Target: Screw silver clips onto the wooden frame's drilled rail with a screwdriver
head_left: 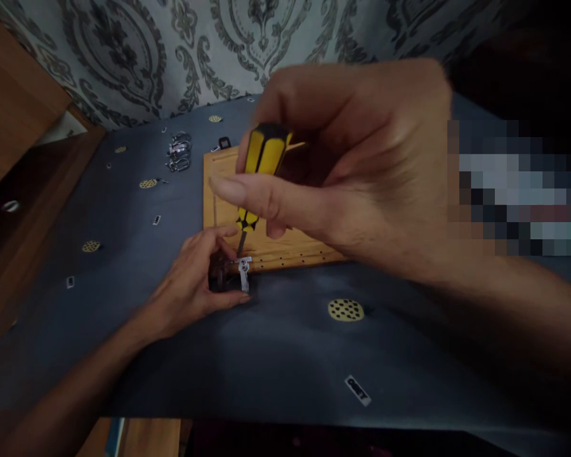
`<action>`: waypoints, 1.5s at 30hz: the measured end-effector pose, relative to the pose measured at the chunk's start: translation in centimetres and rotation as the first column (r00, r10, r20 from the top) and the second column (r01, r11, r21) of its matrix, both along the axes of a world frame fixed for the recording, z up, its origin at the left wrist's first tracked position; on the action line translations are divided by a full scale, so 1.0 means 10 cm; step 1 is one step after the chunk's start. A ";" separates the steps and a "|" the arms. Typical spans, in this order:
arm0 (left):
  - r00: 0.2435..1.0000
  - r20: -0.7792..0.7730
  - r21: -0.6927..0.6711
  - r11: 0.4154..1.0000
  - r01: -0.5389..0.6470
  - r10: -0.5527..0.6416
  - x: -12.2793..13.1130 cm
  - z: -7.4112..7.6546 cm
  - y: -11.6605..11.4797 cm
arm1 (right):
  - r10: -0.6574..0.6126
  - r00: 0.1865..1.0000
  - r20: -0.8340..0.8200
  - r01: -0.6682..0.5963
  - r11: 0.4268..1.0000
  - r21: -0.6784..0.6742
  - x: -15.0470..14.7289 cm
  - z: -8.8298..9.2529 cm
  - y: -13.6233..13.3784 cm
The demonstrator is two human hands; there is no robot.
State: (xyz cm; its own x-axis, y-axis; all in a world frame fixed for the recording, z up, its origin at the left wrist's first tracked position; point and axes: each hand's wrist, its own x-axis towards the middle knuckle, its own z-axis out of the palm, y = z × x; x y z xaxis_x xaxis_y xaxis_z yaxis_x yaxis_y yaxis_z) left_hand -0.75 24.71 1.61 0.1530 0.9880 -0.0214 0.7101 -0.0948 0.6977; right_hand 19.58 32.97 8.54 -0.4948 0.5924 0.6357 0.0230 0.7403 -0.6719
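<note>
My right hand (342,158) is raised close to the camera, its thumb and fingers wrapped round a yellow-and-black screwdriver (261,158). The screwdriver's shaft slants down towards a small shiny metal bracket (244,273) at the near left corner of a wooden board (285,244). My left hand (195,279) grips the bracket between thumb and fingers at that corner. Something dark brown shows under the left fingers, partly hidden. A row of small dark holes runs along the board's near edge. My right hand covers much of the board.
Several shiny metal pieces (179,152) lie together at the back left of the blue patterned tablecloth (285,355). A small dark buckle-shaped piece (224,142) is behind the board. Wooden furniture (19,95) borders the left, and a patterned curtain (171,57) hangs behind.
</note>
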 end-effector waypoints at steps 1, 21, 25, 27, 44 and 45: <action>1.000 -0.004 -0.010 1.000 -0.007 0.007 0.01 0.00 0.00 | 0.033 0.999 0.034 -0.032 0.999 -0.012 0.01 -0.01 0.01; 0.997 -0.071 0.000 1.000 -0.009 0.009 0.03 0.02 0.01 | 0.224 0.967 0.119 -0.183 0.941 -0.283 -0.03 -0.14 0.01; 0.998 -0.067 -0.006 1.000 0.004 -0.004 0.03 0.03 0.01 | 0.275 0.955 0.112 -0.231 0.925 -0.303 -0.02 -0.14 0.01; 0.998 -0.067 -0.006 1.000 -0.002 0.002 0.03 0.03 0.01 | 0.293 0.949 0.118 -0.244 0.918 -0.312 -0.02 -0.14 0.02; 0.996 -0.091 -0.009 1.000 -0.009 0.009 0.01 0.01 0.00 | 0.275 0.941 0.196 -0.179 0.898 -0.401 0.01 0.03 0.00; 0.997 -0.081 -0.008 1.000 -0.002 0.002 0.01 0.01 0.00 | 0.298 0.936 0.188 -0.195 0.883 -0.427 0.00 0.02 0.01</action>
